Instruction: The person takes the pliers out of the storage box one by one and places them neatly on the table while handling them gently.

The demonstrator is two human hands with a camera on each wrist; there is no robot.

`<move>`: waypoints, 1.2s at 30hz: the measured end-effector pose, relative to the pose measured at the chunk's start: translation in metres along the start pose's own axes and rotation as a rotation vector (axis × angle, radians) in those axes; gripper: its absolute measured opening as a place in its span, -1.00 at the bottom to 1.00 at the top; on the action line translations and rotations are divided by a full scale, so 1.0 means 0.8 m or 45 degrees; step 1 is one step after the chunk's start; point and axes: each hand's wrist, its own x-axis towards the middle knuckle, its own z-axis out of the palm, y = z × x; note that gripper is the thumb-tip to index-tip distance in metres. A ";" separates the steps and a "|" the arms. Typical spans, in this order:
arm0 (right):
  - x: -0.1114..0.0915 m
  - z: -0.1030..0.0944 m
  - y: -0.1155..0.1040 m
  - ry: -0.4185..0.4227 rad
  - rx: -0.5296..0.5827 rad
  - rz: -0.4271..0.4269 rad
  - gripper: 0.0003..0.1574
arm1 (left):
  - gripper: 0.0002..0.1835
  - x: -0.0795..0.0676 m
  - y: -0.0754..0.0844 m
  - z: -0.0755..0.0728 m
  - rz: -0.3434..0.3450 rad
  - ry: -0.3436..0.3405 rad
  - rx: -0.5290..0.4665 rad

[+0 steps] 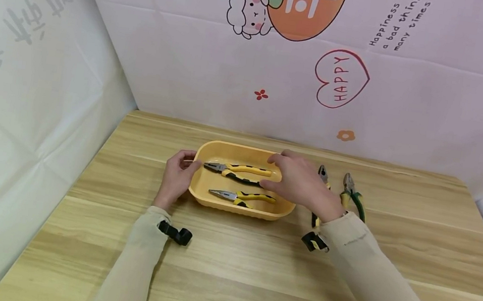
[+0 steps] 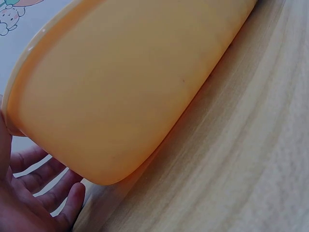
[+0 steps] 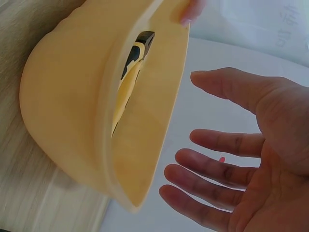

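A yellow plastic basket (image 1: 225, 207) sits on the wooden table. My left hand (image 1: 175, 180) holds its left end, the thumb over the rim and the other fingers spread along the outer wall in the left wrist view. Over the basket's right end hovers my right hand (image 1: 299, 181), fingers apart and nothing between them in the right wrist view. Inside lie combination pliers (image 1: 248, 169) with yellow and black handles and, nearer the front, long-nose pliers (image 1: 225, 195). Both tools' jaws point left.
Right of the basket lie another pair of pliers (image 1: 323, 173), partly hidden by my right arm, and green-and-yellow-handled pliers (image 1: 357, 200). A white printed cloth (image 1: 205, 74) rises behind the table (image 1: 224, 280), with another sheet at the left.
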 end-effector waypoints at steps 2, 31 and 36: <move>0.002 0.001 -0.001 -0.007 0.000 -0.002 -0.27 | -0.65 -0.006 0.013 0.000 0.004 -0.006 0.008; 0.027 0.014 -0.014 -0.102 -0.010 -0.046 -0.25 | -0.69 0.004 -0.009 0.000 0.024 0.027 0.023; 0.031 0.016 -0.015 -0.117 -0.004 -0.061 -0.23 | -0.68 0.003 -0.008 0.000 0.017 0.028 0.032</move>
